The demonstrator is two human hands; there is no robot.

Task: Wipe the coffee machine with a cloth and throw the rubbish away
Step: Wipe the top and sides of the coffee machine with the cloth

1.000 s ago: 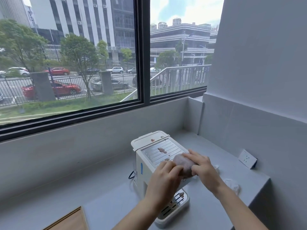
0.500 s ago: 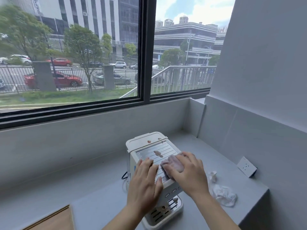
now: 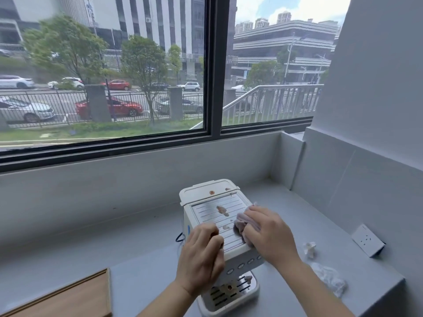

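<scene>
Right hand pressed flat over a bunched pinkish cloth, fingers spread across it, pinning it to the ribbed top plate at the right side of the coffee machine. Left hand resting on the front left corner of the same top, fingers curled loosely over the edge, gripping nothing but the machine's body. Both forearms reaching in from the bottom edge.

White and boxy, standing on the grey desk, with a row of oval buttons along its front face below the hands. Brownish stains smeared near the middle of the ribbed plate, just left of the cloth; smaller spots on the rear lid. Slotted drip tray at the base, bearing a few more brown bits. Dark cable looping out at the machine's left side.

To the right, on the desk and apart from the machine: a small crumpled white scrap, and nearer the desk's front edge a larger crumpled tissue. White wall socket on the right-hand wall. Wooden board lying at the lower left. Beyond, a wide dark-framed window onto a street with parked cars, trees and railings.
</scene>
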